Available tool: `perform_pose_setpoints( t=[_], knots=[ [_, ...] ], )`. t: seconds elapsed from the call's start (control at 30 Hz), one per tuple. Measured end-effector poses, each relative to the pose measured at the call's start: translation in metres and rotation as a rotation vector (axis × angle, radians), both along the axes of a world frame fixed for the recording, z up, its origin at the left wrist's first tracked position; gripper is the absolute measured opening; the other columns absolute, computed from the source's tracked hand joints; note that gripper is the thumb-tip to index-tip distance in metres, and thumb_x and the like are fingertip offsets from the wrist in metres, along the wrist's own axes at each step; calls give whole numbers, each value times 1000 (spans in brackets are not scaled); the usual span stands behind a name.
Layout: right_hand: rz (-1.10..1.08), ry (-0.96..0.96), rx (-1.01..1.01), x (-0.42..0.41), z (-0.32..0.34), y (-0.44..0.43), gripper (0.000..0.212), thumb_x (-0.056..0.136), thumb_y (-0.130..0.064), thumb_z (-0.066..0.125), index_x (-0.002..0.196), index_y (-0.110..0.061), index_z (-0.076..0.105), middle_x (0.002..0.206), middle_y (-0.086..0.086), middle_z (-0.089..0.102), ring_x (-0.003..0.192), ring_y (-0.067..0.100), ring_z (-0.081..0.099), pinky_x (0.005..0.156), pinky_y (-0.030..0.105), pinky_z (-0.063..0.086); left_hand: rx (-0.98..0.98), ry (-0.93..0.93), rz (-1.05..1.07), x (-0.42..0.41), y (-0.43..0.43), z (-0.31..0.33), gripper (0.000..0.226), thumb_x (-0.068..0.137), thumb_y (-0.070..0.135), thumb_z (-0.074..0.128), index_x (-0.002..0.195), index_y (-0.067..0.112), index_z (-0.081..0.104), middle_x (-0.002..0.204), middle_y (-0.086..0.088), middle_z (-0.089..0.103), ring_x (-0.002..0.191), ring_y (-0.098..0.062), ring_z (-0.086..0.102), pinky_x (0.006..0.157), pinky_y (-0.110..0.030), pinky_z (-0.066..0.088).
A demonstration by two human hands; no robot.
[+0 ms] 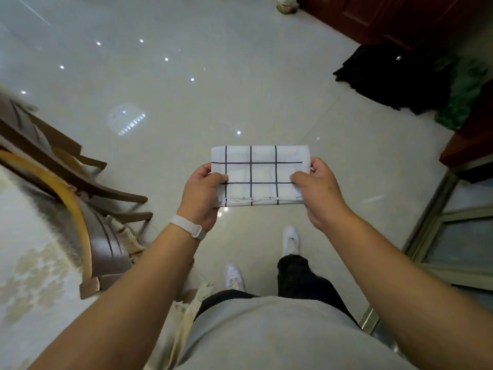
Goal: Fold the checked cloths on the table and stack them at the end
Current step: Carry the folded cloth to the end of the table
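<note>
Holding a folded checked cloth [262, 173] level in mid-air above the tiled floor [186, 76], a standing person pinches both short ends: the left hand [204, 193] grips the left end, the right hand [317, 188] the right, thumbs on top and fingers curled beneath. The cloth stretches between the hands, well apart from the table [24, 236] at far left. Doing this step well likely means lining up the edges and pulling the layers taut before folding
</note>
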State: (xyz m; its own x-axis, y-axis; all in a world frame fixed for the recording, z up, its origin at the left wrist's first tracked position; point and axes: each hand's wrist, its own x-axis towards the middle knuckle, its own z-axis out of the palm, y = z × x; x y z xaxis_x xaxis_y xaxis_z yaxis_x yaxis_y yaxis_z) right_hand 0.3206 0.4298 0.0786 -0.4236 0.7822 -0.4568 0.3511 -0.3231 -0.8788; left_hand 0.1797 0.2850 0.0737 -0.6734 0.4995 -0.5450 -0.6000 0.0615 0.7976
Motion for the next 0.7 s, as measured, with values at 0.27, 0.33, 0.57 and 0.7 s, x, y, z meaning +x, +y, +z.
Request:
perform_pose_setpoints(
  t=[0.27,0.33,0.57,0.7],
  knots=[
    [144,10,-107,-43,-10,96,24,81,-3,57,95,-21,60,92,2,69,83,20,65,77,38,54,-93,36,125,-25,82,2,23,86,-5,49,102,7,59,97,-16,63,90,-32,60,75,-43,51],
    [204,10,-108,-51,-4,125,21,81,-4,56,92,-21,60,91,3,68,81,20,63,77,38,53,-113,44,169,-29,106,6,21,85,-3,50,99,8,60,97,-17,62,91,-33,59,79,-47,49],
    [342,18,-84,-88,11,193,27,73,-14,53,99,-18,62,102,14,69,82,22,63,76,40,54,-119,94,219,-48,168,31,28,69,10,58,97,12,63,95,-13,65,86,-30,61,75,-45,50],
    [377,48,-90,-117,16,204,24,80,-5,53,99,-17,62,99,9,70,83,20,65,75,36,55,-134,104,280,-71,172,33,24,74,7,57,98,10,62,96,-14,64,88,-30,60,74,-43,51]
  ],
)
